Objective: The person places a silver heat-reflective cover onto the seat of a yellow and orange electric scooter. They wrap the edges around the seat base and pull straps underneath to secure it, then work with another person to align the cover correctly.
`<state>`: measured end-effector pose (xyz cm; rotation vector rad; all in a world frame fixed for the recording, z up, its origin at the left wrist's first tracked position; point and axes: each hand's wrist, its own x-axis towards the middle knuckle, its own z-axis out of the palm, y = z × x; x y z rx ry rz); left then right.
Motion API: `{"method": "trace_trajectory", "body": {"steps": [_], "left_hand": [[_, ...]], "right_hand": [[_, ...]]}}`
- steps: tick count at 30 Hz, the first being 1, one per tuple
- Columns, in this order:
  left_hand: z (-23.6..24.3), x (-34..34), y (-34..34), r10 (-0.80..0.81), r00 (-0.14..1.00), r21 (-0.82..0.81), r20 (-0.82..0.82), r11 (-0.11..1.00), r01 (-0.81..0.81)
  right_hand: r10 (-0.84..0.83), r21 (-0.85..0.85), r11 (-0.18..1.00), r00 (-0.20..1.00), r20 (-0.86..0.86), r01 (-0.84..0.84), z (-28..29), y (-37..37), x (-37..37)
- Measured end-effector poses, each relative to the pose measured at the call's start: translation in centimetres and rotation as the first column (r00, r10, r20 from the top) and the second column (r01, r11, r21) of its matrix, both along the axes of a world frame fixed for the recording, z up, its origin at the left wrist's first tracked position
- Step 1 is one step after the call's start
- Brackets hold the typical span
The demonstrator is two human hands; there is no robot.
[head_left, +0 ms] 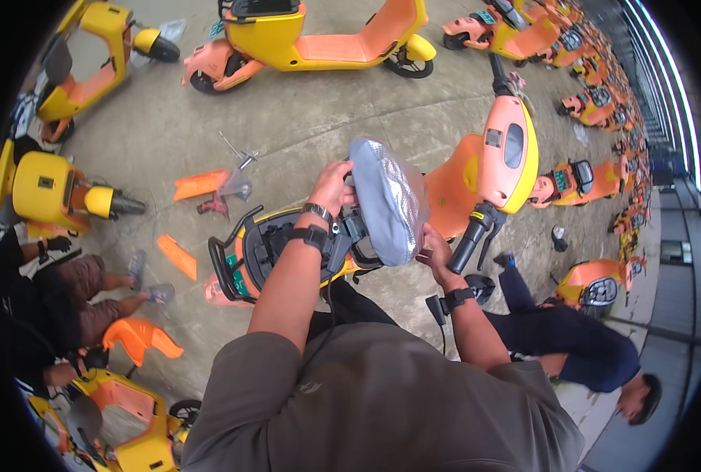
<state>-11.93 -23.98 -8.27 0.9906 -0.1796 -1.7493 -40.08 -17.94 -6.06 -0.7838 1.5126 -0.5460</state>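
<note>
Both hands hold up a rounded grey pad with crinkled silver foil or film on one side [386, 204]; its exact kind is unclear. My left hand [334, 186] grips its left edge, fingers partly hidden behind it. My right hand [437, 253] closes on its lower right edge. Below it stands a yellow and orange scooter [454, 177], its handlebars to the right. Where a seat would sit, a black open compartment [283, 250] shows, with a black rear rack [223, 271] to its left. The pad hides the scooter's middle.
Orange plastic panels [179, 256] and a metal tool [244, 157] lie on the concrete floor to the left. Another scooter [327, 47] stands ahead, with rows of more at right. One person [71, 295] sits at left; another [570, 338] bends at right.
</note>
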Motion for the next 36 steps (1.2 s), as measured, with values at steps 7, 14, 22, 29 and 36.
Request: {"method": "trace_trajectory", "body": {"steps": [7, 14, 22, 29, 36], "left_hand": [[-1.7, -2.5, -2.2, 0.112, 0.991, 0.052, -0.073, 0.993, -0.109], [-5.7, -2.6, -1.5, 0.426, 0.886, 0.075, -0.183, 0.905, -0.419], [-6.2, -3.4, -3.6, 0.540, 0.842, -0.109, -0.012, 0.836, -0.537], [-6.3, -2.6, -5.0, 0.408, 0.853, -0.083, 0.326, 0.911, -0.405], [-7.0, -2.5, -4.8, 0.370, 0.808, -0.138, 0.459, 0.928, -0.347]], "right_hand": [[0.026, -0.315, 0.949, 1.000, 0.000, -0.025, -6.3, -1.8, -2.9], [-0.019, -0.099, 0.995, 0.991, 0.130, 0.032, -7.1, 0.2, -3.0], [-0.140, 0.004, 0.990, 0.973, 0.184, 0.142, -7.0, -2.1, -3.8], [-0.209, -0.018, 0.975, 0.941, 0.265, 0.222, -11.4, -2.1, -3.6], [-0.044, -0.122, 0.990, 0.977, 0.210, 0.071, -14.8, -2.8, -3.2]]}}
